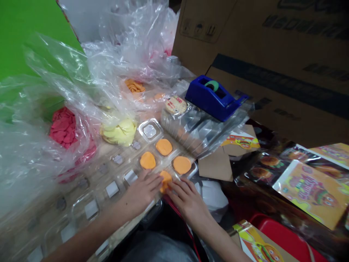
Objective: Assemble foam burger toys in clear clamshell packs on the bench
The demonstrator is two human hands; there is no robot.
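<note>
My left hand [145, 189] and my right hand [184, 196] meet over the near edge of a clear plastic tray. Between their fingertips is a soft orange disc [165, 181], partly covered by the fingers, which pinch it from both sides. Three more orange discs lie flat in tray compartments just beyond: one at the left [147, 160], one farther back [164, 146] and one at the right [182, 165]. White squares [112, 189] sit in the compartments to the left of my left hand.
Clear bags hold red pieces [64, 127], yellow pieces [120, 131] and orange pieces [135, 86]. A blue tape dispenser [209, 96] rests on stacked clear trays [188, 131]. Printed cards [313, 193] and a red container [283, 236] are at the right; cardboard [259, 69] stands behind.
</note>
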